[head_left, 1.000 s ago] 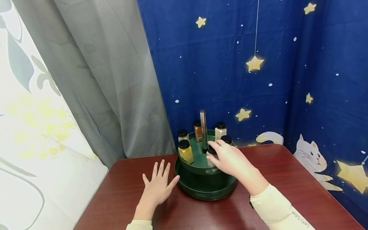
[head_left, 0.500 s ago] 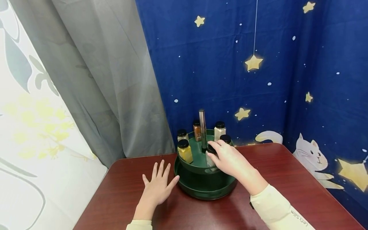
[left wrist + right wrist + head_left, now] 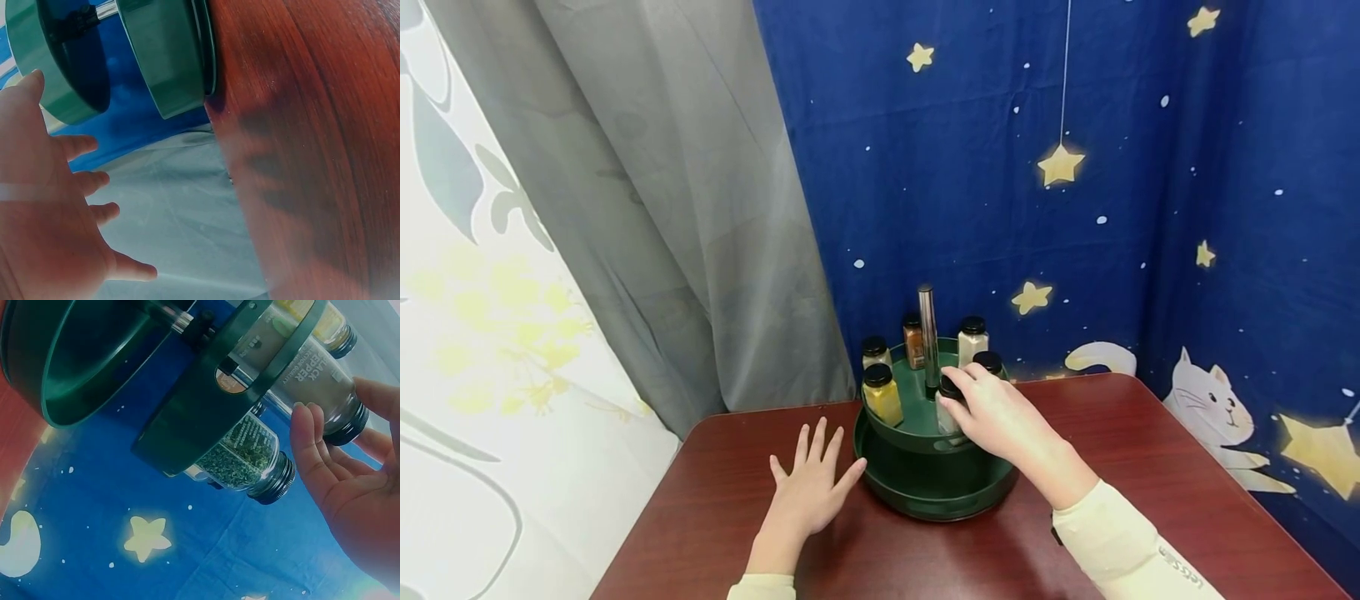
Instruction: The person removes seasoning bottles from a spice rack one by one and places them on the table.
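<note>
A green two-tier round spice rack (image 3: 951, 505) with a metal centre post (image 3: 928, 337) stands on the table. On its upper tier, my right hand (image 3: 1003, 421) holds a black-lidded pepper jar (image 3: 322, 381), thumb and fingers on opposite sides near the lid. Lettering on that jar reads "pepper". Beside it sits a jar of dried green herbs (image 3: 244, 450). A yellow-filled jar (image 3: 883, 406) is at the upper tier's left front. My left hand (image 3: 808, 496) is left of the rack, fingers straight and spread; the left wrist view shows it holding nothing.
More jars stand round the upper tier: a reddish-brown one (image 3: 914, 346), a pale one (image 3: 973, 346) and another (image 3: 876, 353) at the left. The reddish table (image 3: 730, 508) ends near a grey curtain (image 3: 752, 292) and a blue star-patterned curtain (image 3: 970, 167).
Both hands keep nearly the same places, and the pepper jar stays in my right hand's grip. The head view has shifted very slightly.
</note>
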{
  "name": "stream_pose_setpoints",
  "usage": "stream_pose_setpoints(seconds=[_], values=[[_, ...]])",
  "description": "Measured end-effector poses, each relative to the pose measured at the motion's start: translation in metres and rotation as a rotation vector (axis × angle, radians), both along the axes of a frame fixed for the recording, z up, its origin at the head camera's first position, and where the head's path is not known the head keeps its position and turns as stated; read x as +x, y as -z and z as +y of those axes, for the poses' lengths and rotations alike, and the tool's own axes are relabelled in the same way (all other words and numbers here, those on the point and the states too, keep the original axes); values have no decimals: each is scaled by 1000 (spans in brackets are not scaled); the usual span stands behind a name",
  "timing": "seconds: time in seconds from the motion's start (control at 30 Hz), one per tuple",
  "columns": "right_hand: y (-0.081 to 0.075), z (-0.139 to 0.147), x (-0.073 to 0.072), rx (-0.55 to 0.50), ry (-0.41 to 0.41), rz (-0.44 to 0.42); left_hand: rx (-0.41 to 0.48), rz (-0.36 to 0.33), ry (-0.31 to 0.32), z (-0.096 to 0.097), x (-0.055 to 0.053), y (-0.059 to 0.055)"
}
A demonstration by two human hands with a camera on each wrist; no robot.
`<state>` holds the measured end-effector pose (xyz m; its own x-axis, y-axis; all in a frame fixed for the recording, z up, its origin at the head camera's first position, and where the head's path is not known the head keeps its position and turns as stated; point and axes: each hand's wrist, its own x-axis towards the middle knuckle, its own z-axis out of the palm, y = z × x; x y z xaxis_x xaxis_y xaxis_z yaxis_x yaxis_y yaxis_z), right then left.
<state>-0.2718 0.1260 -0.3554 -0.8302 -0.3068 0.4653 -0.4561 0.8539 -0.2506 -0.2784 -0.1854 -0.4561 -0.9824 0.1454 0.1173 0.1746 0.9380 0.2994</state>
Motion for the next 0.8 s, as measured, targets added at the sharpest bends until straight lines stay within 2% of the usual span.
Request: stream_pose_setpoints(seconds=[0.4, 0.8], values=[[-10, 5, 5, -37, -6, 113, 12, 14, -1, 3, 5, -5], [-25, 17, 20, -114, -23, 301, 17, 22, -4, 3, 5, -7]])
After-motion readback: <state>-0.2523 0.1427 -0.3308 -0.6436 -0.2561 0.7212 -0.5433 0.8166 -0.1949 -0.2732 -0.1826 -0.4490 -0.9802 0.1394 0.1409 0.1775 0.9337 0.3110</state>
